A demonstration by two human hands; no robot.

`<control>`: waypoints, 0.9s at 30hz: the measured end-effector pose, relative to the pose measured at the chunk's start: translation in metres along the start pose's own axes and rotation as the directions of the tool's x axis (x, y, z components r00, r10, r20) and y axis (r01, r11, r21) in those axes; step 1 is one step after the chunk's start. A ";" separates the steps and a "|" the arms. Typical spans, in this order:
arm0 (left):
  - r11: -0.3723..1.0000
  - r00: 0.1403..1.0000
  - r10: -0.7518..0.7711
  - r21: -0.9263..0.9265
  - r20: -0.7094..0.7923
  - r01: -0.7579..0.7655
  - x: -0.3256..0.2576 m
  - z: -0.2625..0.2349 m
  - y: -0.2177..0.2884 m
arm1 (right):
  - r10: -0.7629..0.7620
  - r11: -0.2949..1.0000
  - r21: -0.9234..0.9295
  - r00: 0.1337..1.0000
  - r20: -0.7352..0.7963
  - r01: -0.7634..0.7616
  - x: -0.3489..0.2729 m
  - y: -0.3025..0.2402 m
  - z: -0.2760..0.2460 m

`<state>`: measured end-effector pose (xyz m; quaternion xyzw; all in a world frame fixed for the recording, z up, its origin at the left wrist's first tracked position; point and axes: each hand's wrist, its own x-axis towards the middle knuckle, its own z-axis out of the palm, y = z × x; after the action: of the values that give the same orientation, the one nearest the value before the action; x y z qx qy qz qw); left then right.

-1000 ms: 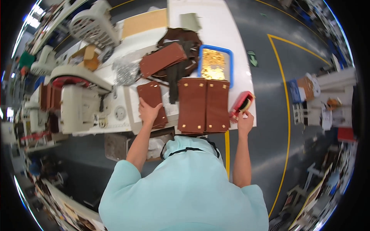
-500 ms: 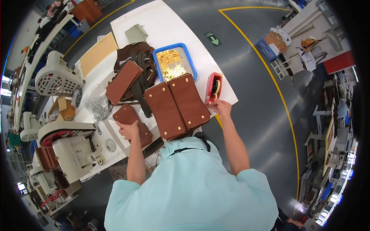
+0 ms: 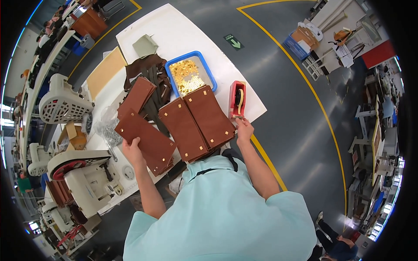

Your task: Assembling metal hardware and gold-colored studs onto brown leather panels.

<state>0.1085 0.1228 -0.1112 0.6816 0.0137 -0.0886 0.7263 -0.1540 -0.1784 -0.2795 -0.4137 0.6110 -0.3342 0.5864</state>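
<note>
My left hand [image 3: 133,153] grips the edge of a brown leather panel [image 3: 146,135], thumb on top, fingers underneath. The panel lies aslant over a small pile of similar pieces and has gold studs near its ends. My right hand [image 3: 244,132] is closed at the near end of a red tape dispenser [image 3: 232,98], fingertips pinching the end of the tape. Between the hands lie two stacks of brown panels, a left stack [image 3: 183,126] and a right stack [image 3: 209,115], each with small gold-coloured squares near the corners of its top panel.
Behind the stacks stands a blue-rimmed tray [image 3: 212,75] of shiny gold pieces. Dark leather scraps [image 3: 152,67] and another brown stack [image 3: 136,93] lie left of it. A white sewing machine [image 3: 85,187] and a clear plastic bag [image 3: 109,126] occupy the left side.
My left hand has raised the leather panel off the pile and moved left with it. My right hand remains at the dispenser's near end; the whole view has shifted slightly.
</note>
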 end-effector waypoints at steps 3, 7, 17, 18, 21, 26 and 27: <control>0.997 0.994 0.034 -0.074 0.099 -0.027 -0.009 0.030 0.025 | 0.139 0.990 0.009 0.990 0.027 -0.139 -0.007 -0.009 -0.002; 0.997 0.991 0.034 -0.079 0.131 -0.024 -0.024 0.056 0.040 | -0.330 0.925 -0.228 0.940 -0.083 0.304 -0.012 -0.029 -0.005; 0.998 0.972 -0.057 0.002 0.226 0.058 -0.043 0.055 0.030 | -0.107 0.656 -0.692 0.945 0.308 0.300 0.051 -0.086 -0.012; 0.998 0.972 -0.067 0.010 0.224 0.067 -0.044 0.054 0.029 | -0.042 0.680 -0.662 0.918 0.394 0.315 0.052 -0.089 -0.012; 0.995 0.984 -0.090 -0.030 0.151 0.096 -0.052 0.051 0.034 | -0.075 0.513 -0.693 0.830 0.552 0.507 0.038 -0.101 -0.012; 0.992 0.983 -0.118 -0.036 0.138 0.124 -0.059 0.050 0.032 | -0.043 0.452 -0.700 0.798 0.602 0.553 0.037 -0.097 -0.016; 0.989 0.981 -0.129 -0.046 0.145 0.137 -0.060 0.050 0.031 | -0.074 0.446 -0.684 0.786 0.614 0.577 0.039 -0.094 -0.017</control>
<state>0.0493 0.0813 -0.0690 0.6504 0.0101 -0.1846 0.7367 -0.1595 -0.2555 -0.2112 -0.8294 0.4228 0.0158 0.3647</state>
